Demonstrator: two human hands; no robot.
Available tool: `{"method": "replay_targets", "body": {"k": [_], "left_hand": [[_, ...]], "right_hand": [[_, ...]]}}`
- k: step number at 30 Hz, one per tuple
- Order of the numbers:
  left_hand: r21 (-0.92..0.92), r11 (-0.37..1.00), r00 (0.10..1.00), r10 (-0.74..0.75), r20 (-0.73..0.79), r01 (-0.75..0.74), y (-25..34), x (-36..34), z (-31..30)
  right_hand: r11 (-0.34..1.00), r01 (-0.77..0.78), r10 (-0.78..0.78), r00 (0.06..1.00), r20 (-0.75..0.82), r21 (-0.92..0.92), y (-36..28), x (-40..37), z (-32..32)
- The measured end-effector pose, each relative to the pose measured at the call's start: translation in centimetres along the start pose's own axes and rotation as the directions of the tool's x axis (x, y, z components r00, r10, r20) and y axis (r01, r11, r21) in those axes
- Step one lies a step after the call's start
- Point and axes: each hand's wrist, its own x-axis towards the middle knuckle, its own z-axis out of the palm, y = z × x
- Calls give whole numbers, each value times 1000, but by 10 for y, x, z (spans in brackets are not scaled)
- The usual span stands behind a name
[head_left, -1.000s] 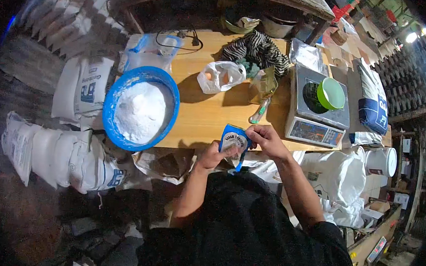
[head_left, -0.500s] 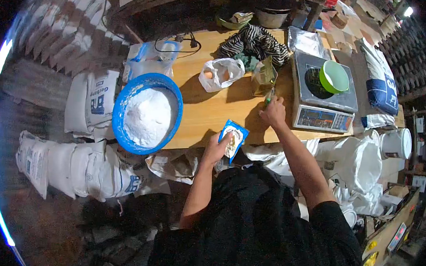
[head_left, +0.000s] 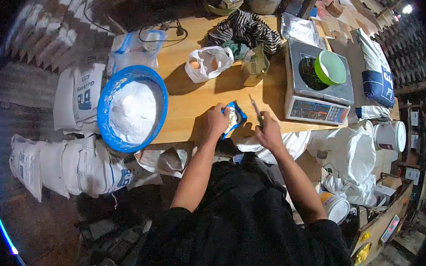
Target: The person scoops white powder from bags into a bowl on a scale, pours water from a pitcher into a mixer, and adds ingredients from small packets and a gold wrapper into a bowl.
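My left hand (head_left: 217, 119) grips a blue and white packet (head_left: 233, 117) near the front edge of the wooden table (head_left: 184, 116). The print on the packet is too small to read. To its right, my right hand (head_left: 270, 133) is closed around the handle of a small knife (head_left: 255, 106), whose thin blade points up and away from me. The blade and the packet are a short way apart. Left of my hands stands a blue basin (head_left: 162, 107) heaped with white powder (head_left: 134, 111).
Beyond my hands are a white plastic bag (head_left: 209, 69) with eggs, a yellowish clear packet (head_left: 256, 67) and a striped cloth (head_left: 245, 30). At right, a digital scale (head_left: 318, 110) bears a green bowl (head_left: 337, 67). Printed white sacks (head_left: 79, 96) stand at left.
My right hand has lifted the knife from beside the yellowish packet and brought it back toward the blue packet. My left hand has moved slightly forward with the packet. The view has shifted.
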Motion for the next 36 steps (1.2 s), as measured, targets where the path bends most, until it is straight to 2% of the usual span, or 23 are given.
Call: {"method": "replay_targets", "body": {"k": [1, 3, 9, 10, 13, 16, 21, 27, 30, 33, 36], "left_hand": [[58, 998, 1000, 14, -2, -14, 1, 0, -1], [99, 994, 999, -42, -1, 42, 26, -7, -19], [186, 976, 994, -106, -33, 110, 21, 2, -5], [191, 975, 993, -112, -29, 115, 20, 1, -5], [189, 971, 989, -144, -23, 146, 33, 0, -16], [192, 963, 981, -194, -7, 191, 39, 2, -19], [285, 948, 989, -146, -5, 142, 39, 6, -17], [225, 956, 982, -179, -52, 187, 46, 0, -22], [188, 970, 987, -142, -79, 155, 34, 4, -9], [115, 968, 974, -219, -60, 225, 45, -2, -15], [171, 961, 975, -208, -75, 218, 42, 0, -10]], "right_hand": [[996, -20, 13, 997, 72, 86, -5, -3, 3], [989, -102, 82, 981, 173, 111, -25, -4, 5], [996, -19, 31, 990, 140, -92, -31, -5, 26], [993, -29, 42, 994, 106, -118, -32, -6, 26], [977, -64, 91, 987, 130, -203, -25, -5, 28], [972, -59, 99, 981, 169, -228, -29, 2, 23], [979, 14, 13, 991, 132, -205, -33, 8, 29], [954, 46, 3, 987, 163, -295, -29, 11, 38], [942, 66, -7, 984, 178, -329, -26, 7, 43], [930, 76, -6, 982, 191, -360, -27, 6, 43], [923, 85, -9, 980, 199, -375, -28, 7, 40]]}}
